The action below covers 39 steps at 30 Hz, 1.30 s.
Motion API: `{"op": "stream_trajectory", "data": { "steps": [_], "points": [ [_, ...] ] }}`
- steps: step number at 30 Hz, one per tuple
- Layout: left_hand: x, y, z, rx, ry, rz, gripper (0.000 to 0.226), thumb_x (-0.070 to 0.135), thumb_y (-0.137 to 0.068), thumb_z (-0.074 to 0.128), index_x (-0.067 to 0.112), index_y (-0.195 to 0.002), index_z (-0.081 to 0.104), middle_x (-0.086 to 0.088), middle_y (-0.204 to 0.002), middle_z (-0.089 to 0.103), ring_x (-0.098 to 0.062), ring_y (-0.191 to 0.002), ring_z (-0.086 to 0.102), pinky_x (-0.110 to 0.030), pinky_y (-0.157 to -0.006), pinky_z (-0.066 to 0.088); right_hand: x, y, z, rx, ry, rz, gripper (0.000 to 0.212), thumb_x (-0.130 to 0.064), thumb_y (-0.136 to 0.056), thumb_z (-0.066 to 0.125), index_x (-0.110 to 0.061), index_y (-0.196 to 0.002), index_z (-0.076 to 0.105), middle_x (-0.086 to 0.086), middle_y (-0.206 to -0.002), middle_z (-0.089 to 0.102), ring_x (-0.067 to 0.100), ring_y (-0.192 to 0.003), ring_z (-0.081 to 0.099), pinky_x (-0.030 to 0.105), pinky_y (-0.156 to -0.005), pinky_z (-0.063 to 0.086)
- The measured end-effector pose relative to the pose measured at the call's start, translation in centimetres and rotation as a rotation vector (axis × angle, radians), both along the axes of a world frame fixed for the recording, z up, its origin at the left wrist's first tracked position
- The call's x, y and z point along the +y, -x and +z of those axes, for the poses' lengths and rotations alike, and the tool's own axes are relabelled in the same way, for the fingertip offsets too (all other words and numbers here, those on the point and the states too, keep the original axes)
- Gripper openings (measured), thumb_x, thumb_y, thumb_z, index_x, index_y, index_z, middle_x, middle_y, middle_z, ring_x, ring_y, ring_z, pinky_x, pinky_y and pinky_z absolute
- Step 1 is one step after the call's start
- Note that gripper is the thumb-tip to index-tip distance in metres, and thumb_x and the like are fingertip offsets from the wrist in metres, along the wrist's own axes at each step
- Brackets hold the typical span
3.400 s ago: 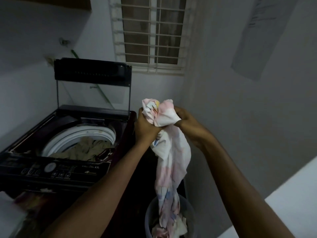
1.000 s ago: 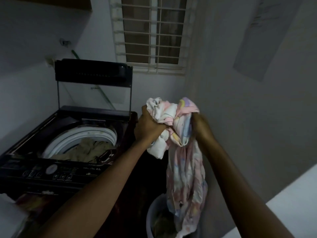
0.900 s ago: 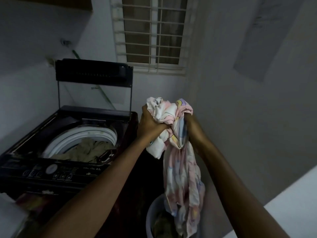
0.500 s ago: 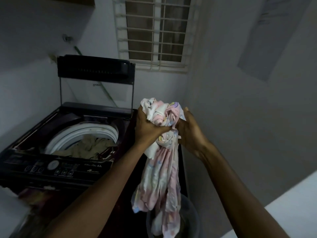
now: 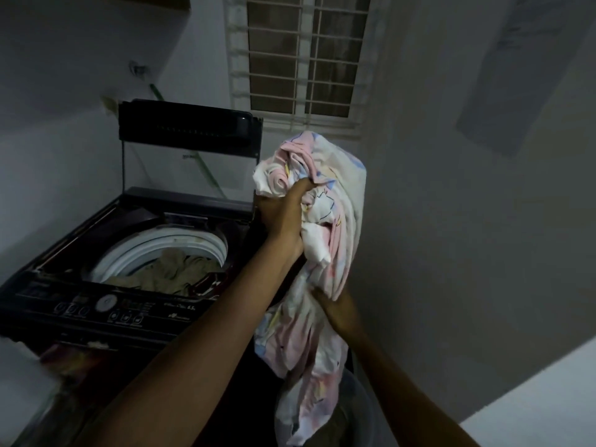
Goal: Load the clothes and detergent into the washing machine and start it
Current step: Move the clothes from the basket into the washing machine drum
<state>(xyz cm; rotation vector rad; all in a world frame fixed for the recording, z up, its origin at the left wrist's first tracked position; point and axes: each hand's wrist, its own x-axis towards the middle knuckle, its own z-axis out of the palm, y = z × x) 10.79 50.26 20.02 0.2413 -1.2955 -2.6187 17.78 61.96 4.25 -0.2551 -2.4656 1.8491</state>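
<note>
A dark top-loading washing machine [image 5: 106, 309] stands at the left with its lid [image 5: 190, 125] raised. Inside its white drum ring lies an olive-brown garment [image 5: 175, 272]. To the right of the machine I hold up a long pink-and-white printed cloth [image 5: 335, 201]. My left hand [image 5: 283, 217] grips the bunched upper part of it. My right hand [image 5: 338, 309] grips the same cloth lower down, near its middle. The cloth's tail hangs down over a grey laundry bucket [image 5: 358, 411] on the floor.
A barred window [image 5: 303, 56] sits high on the back wall. A bare grey wall [image 5: 467, 221] closes the right side, with a white surface [image 5: 541, 411] at the bottom right. Something pale and blurred lies at the bottom left, in front of the machine.
My right hand has dropped from the top bunch to a lower grip on the cloth. The left hand has lifted the bunched top higher, raising more of the cloth out of the bucket.
</note>
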Motion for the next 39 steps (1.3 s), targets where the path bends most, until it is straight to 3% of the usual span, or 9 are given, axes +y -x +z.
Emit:
{"op": "stream_trajectory", "data": {
  "steps": [5, 9, 12, 20, 24, 28, 32, 36, 39],
  "points": [
    [-3.6, 1.6, -2.7, -0.045, 0.234, 0.157, 0.081, 0.023, -0.048, 0.091, 0.008, -0.119, 0.055, -0.005, -0.107, 0.071, -0.023, -0.094, 0.071, -0.044, -0.086, 0.058, 4.3, 0.0, 1.3, 0.072, 0.008, -0.277, 0.026, 0.005, -0.096, 0.047, 0.014, -0.117, 0.058, 0.025, -0.111, 0.061, 0.018, -0.101, 0.062, 0.018, -0.072, 0.049],
    [-6.1, 0.8, -4.9, 0.006, 0.9, 0.19, 0.106, 0.034, -0.046, 0.092, 0.016, -0.136, 0.04, -0.004, -0.131, 0.056, -0.022, -0.117, 0.057, -0.034, -0.098, 0.047, 8.1, 0.1, 6.3, 0.178, 0.017, -0.371, 0.034, -0.014, -0.093, 0.047, 0.004, -0.117, 0.063, 0.022, -0.117, 0.064, 0.029, -0.11, 0.059, 0.035, -0.089, 0.049],
    [-4.7, -0.1, -5.6, 0.007, 1.044, 0.07, 0.118, 0.048, -0.039, 0.089, 0.018, -0.14, 0.035, -0.007, -0.138, 0.051, -0.026, -0.125, 0.052, -0.041, -0.102, 0.046, 7.5, 1.1, 10.4, 0.218, 0.113, -0.447, 0.026, -0.01, -0.095, 0.046, -0.009, -0.111, 0.066, 0.013, -0.112, 0.067, 0.022, -0.1, 0.062, 0.033, -0.082, 0.049],
    [-1.5, -0.7, -5.5, 0.165, 0.982, -0.088, 0.122, 0.049, -0.035, 0.08, 0.021, -0.143, 0.029, -0.002, -0.136, 0.046, -0.021, -0.128, 0.048, -0.045, -0.106, 0.044, 2.3, 1.7, 13.4, 0.086, 0.184, 0.151, 0.046, -0.003, -0.07, 0.062, -0.001, -0.116, 0.061, 0.016, -0.113, 0.067, 0.033, -0.109, 0.062, 0.045, -0.095, 0.051],
    [-2.5, -1.0, -5.6, 0.218, 1.205, -0.341, 0.161, 0.052, -0.036, 0.091, 0.011, -0.154, -0.009, -0.008, -0.154, 0.009, -0.021, -0.147, 0.008, -0.028, -0.115, 0.016, 3.0, 0.3, 14.0, -0.016, 0.369, 0.243, 0.053, 0.022, -0.065, 0.05, 0.01, -0.116, 0.057, 0.023, -0.103, 0.068, 0.032, -0.089, 0.069, 0.038, -0.073, 0.059],
    [-2.3, -1.6, -5.6, 0.193, 1.392, -0.412, 0.166, 0.052, -0.046, 0.094, 0.011, -0.148, -0.031, -0.01, -0.158, -0.029, -0.025, -0.147, -0.026, -0.039, -0.122, -0.003, 2.3, -1.2, 14.7, -0.103, 0.712, 0.359, 0.045, -0.001, -0.069, 0.059, 0.006, -0.113, 0.058, 0.021, -0.097, 0.07, 0.03, -0.086, 0.07, 0.039, -0.073, 0.059],
    [-1.8, -1.6, -5.1, 0.264, 1.355, -0.217, 0.162, 0.065, -0.035, 0.09, 0.018, -0.155, -0.007, -0.008, -0.156, 0.01, -0.026, -0.147, 0.012, -0.045, -0.119, 0.023, 1.3, -0.6, 14.1, -0.049, 0.917, 0.421, 0.065, -0.043, -0.095, 0.049, -0.001, -0.143, 0.039, 0.025, -0.144, 0.043, 0.037, -0.134, 0.043, 0.051, -0.112, 0.034],
    [-1.4, -1.2, -4.9, 0.265, 1.191, 0.027, 0.139, 0.062, -0.034, 0.086, 0.022, -0.15, 0.02, -0.006, -0.138, 0.041, -0.028, -0.13, 0.044, -0.049, -0.102, 0.045, 0.8, 0.4, 13.7, 0.003, 0.922, 0.415, 0.075, -0.056, -0.091, 0.047, -0.006, -0.145, 0.037, 0.019, -0.147, 0.041, 0.034, -0.138, 0.038, 0.048, -0.116, 0.027],
    [-1.2, -0.3, -4.1, 0.145, 1.066, 0.085, 0.129, 0.058, -0.039, 0.089, 0.025, -0.146, 0.025, -0.006, -0.137, 0.046, -0.03, -0.126, 0.049, -0.049, -0.097, 0.048, -0.3, 1.0, 14.3, 0.102, 0.786, 0.281, 0.044, -0.043, -0.099, 0.041, -0.012, -0.126, 0.057, 0.016, -0.135, 0.056, 0.025, -0.121, 0.057, 0.041, -0.107, 0.043]
  ]
}}
